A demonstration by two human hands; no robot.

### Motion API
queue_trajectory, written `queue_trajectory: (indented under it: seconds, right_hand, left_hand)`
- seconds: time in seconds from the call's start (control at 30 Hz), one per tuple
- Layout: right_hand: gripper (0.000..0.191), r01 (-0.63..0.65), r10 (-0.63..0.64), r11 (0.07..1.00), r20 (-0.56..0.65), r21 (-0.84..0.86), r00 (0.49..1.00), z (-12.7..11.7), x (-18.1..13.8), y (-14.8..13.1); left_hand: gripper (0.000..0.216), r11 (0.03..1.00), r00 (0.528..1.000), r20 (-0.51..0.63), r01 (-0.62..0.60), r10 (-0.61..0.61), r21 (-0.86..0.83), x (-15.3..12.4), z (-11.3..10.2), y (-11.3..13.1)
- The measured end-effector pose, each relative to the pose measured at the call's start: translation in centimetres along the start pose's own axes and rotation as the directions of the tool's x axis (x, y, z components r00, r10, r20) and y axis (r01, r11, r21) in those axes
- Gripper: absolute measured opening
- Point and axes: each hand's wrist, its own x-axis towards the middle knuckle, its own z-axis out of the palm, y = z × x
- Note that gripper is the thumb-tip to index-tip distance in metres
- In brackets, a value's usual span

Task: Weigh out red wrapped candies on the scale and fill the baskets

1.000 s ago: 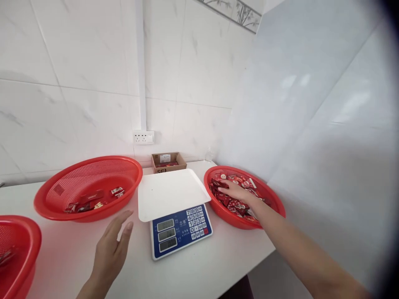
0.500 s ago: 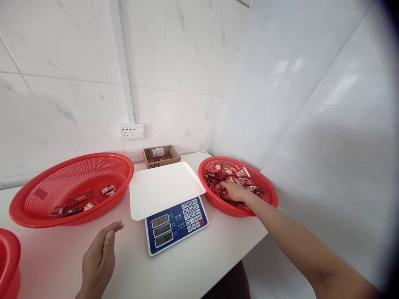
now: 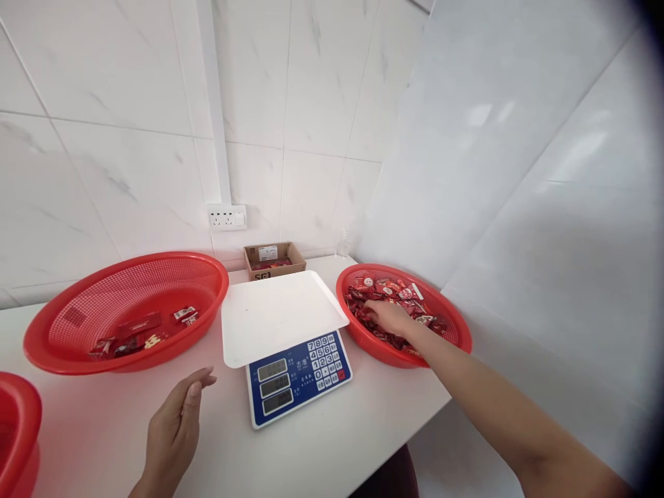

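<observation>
We saw the red wrapped packets [image 3: 409,290] heaped loosely inside the right basket [image 3: 374,346], overlapping at all angles. We judged them light one by one, with thin, slick film that would slide over its neighbours; the contents were hidden, so we could not tell whether they were stiff or brittle. A pinch across a packet's filled middle looked surer to us than a tug on a crimped end, and a light squeeze would spare whatever lay inside.

Our right hand [image 3: 386,318] reached over the basket's near side with its fingertips down among the packets. They were partly hidden there, so we could not tell whether that grip was clamped on anything. Our left hand [image 3: 176,422] hung near the counter [image 3: 290,456], its grip slack and bare, thumb close beside the loosely bent fingers.

Between the two baskets we had the scale [image 3: 274,369], its white tray [image 3: 280,318] bare. To the left stood the left basket [image 3: 129,283] with a few packets at its bottom, and part of a third red basket [image 3: 25,408]. Behind the tray sat an open cardboard box [image 3: 283,272], near the wall.
</observation>
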Motion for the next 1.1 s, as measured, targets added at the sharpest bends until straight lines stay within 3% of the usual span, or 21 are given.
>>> queue_trajectory:
  seconds: [0.17, 0.3, 0.37, 0.43, 0.53, 0.6, 0.73, 0.87, 0.97, 1.1]
  right_hand:
    - [0.03, -0.115, 0.131, 0.988, -0.171, 0.103, 0.977, -2.5, 1.5, 0.4]
    - [0.036, -0.044, 0.112, 0.962, -0.241, 0.27, 0.964, -3.9, 1.9, -2.2]
    - [0.034, 0.02, 0.068, 0.885, -0.172, 0.466, 0.983, -3.9, 1.8, -4.6]
    - [0.029, 0.038, -0.012, 0.737, -0.044, 0.675, 0.999, -3.4, 1.8, -7.5]
    - [0.027, 0.004, -0.157, 0.61, 0.116, 0.792, 0.981, -1.9, 2.4, -11.6]
    - [0.026, 0.046, -0.224, 0.638, 0.128, 0.769, 0.966, -0.8, 3.0, -13.8]
    - [0.024, 0.174, -0.213, 0.733, -0.02, 0.657, 0.977, 0.4, 3.9, -16.3]
    - [0.029, 0.18, -0.169, 0.752, -0.079, 0.634, 0.982, 0.3, 3.7, -17.0]
    - [0.031, 0.203, -0.199, 0.769, -0.075, 0.607, 0.977, 0.3, 3.2, -16.9]
    - [0.042, 0.285, -0.27, 0.847, -0.099, 0.448, 0.958, 0.9, 2.8, -16.8]
  left_hand:
    - [0.041, 1.0, 1.0, -0.015, -0.015, 0.015, -0.019, 0.0, 0.1, 0.1]
    - [0.041, 0.998, 0.999, -0.031, -0.019, 0.017, -0.068, 0.0, 0.3, 0.6]
    - [0.04, 0.997, 1.0, -0.019, -0.024, 0.022, -0.079, 0.0, 0.3, 0.8]
    - [0.04, 0.996, 1.0, -0.007, -0.026, 0.025, -0.087, 0.0, 0.3, 0.9]
    - [0.04, 0.995, 1.0, 0.001, -0.025, 0.026, -0.099, -0.1, 0.3, 0.9]
    - [0.04, 0.994, 1.0, 0.003, -0.018, 0.018, -0.105, 0.0, 0.3, 0.9]
    - [0.039, 0.994, 1.0, 0.008, -0.007, 0.008, -0.113, 0.1, 0.3, 0.8]
    - [0.039, 0.992, 1.0, 0.009, -0.013, 0.014, -0.128, 0.0, 0.2, 1.0]
    - [0.039, 0.991, 0.999, 0.021, -0.025, 0.028, -0.129, -0.1, 0.3, 1.2]
    - [0.039, 0.992, 0.999, 0.029, -0.037, 0.04, -0.123, -0.2, 0.3, 1.3]
